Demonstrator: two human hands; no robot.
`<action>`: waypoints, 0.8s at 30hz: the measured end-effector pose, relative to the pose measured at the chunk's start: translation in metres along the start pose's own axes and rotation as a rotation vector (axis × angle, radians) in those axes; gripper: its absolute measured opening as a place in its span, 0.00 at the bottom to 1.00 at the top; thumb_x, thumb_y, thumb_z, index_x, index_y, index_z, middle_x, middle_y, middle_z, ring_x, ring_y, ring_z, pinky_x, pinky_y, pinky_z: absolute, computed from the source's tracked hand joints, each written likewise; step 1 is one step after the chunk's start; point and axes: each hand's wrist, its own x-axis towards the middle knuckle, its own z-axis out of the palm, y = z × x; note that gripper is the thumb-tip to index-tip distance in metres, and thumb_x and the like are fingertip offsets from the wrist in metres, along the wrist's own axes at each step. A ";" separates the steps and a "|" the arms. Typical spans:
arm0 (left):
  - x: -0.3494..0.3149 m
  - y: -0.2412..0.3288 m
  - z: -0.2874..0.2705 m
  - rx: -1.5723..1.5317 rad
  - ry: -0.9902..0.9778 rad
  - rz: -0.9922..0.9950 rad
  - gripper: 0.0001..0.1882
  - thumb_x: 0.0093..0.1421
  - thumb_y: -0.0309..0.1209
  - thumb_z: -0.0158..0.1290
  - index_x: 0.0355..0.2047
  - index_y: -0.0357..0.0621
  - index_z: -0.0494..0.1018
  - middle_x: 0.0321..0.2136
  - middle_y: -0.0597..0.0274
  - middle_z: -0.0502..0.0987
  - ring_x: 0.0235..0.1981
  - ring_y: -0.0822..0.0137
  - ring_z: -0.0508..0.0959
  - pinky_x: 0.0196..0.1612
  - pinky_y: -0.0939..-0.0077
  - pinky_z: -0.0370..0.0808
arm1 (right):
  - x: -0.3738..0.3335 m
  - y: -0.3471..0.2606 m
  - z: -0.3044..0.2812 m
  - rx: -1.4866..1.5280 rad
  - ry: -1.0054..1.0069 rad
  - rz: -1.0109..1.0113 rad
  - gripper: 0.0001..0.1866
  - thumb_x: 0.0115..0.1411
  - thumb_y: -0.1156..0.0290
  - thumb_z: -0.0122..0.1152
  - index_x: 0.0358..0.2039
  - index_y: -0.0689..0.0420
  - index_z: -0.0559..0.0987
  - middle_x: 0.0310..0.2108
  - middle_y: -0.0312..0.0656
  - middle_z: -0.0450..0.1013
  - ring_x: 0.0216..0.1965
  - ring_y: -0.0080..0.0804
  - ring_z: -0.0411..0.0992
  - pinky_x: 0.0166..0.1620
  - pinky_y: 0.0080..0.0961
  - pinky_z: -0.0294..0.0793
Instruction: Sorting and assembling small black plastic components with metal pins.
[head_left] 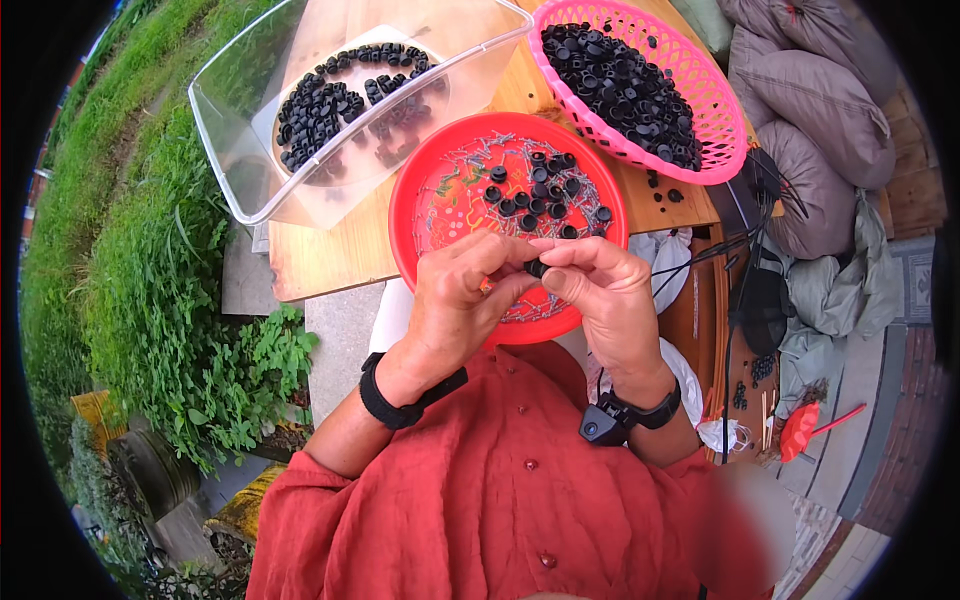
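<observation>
While the clear plastic bin [252, 217] is standing beyond and to the left of the hands, black pieces [315, 115] are showing through its wall on a pale round surface, perhaps grouped to stay apart from loose ones. Directly under and ahead of the hands, the red tray [405, 215] is holding silvery metal bits [470, 160] and black caps [540, 190], probably set close so that picking up needs little reach. Beyond the right hand, the pink basket [730, 140] is bearing a heap of black parts [620, 90], seemingly a supply within reach.

The left hand [455, 295] is slanting inward, its thumb and fingers closing narrowly on a small black piece [537, 268] above the tray; the right hand [605, 300] is meeting it, fingertips pinching the other side, likely for steadiness. Fingers are hiding most of that piece.
</observation>
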 end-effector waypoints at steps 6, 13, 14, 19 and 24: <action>-0.003 -0.007 0.005 0.010 0.079 0.066 0.12 0.44 0.18 0.62 0.30 0.39 0.75 0.25 0.59 0.77 0.26 0.62 0.77 0.28 0.72 0.72 | -0.001 0.005 -0.006 0.303 -0.013 0.201 0.09 0.57 0.81 0.61 0.39 0.61 0.77 0.34 0.37 0.76 0.36 0.20 0.73 0.41 0.19 0.75; -0.002 -0.007 0.006 0.114 0.081 0.119 0.12 0.44 0.19 0.62 0.30 0.40 0.75 0.24 0.60 0.74 0.25 0.62 0.74 0.27 0.71 0.69 | -0.002 0.009 -0.007 0.417 0.009 0.262 0.08 0.57 0.81 0.61 0.38 0.60 0.75 0.35 0.37 0.75 0.35 0.21 0.73 0.41 0.18 0.74; -0.004 -0.008 0.007 0.058 0.075 0.055 0.12 0.44 0.19 0.62 0.31 0.40 0.76 0.23 0.60 0.74 0.25 0.61 0.74 0.27 0.72 0.69 | -0.002 0.009 -0.008 0.402 0.014 0.256 0.09 0.57 0.81 0.61 0.39 0.60 0.75 0.35 0.37 0.75 0.36 0.21 0.73 0.41 0.18 0.73; -0.004 -0.009 0.005 0.008 0.033 -0.015 0.15 0.43 0.18 0.62 0.34 0.41 0.76 0.23 0.60 0.72 0.25 0.61 0.74 0.27 0.71 0.70 | -0.001 -0.001 -0.006 0.252 0.009 0.230 0.11 0.56 0.83 0.62 0.39 0.62 0.74 0.35 0.38 0.74 0.36 0.21 0.73 0.41 0.17 0.74; 0.000 -0.009 -0.001 0.040 -0.048 0.117 0.15 0.44 0.18 0.60 0.35 0.40 0.77 0.25 0.59 0.71 0.27 0.59 0.73 0.30 0.68 0.71 | 0.002 -0.011 -0.010 0.114 -0.026 0.252 0.12 0.54 0.84 0.64 0.38 0.62 0.73 0.35 0.38 0.74 0.36 0.20 0.73 0.41 0.17 0.75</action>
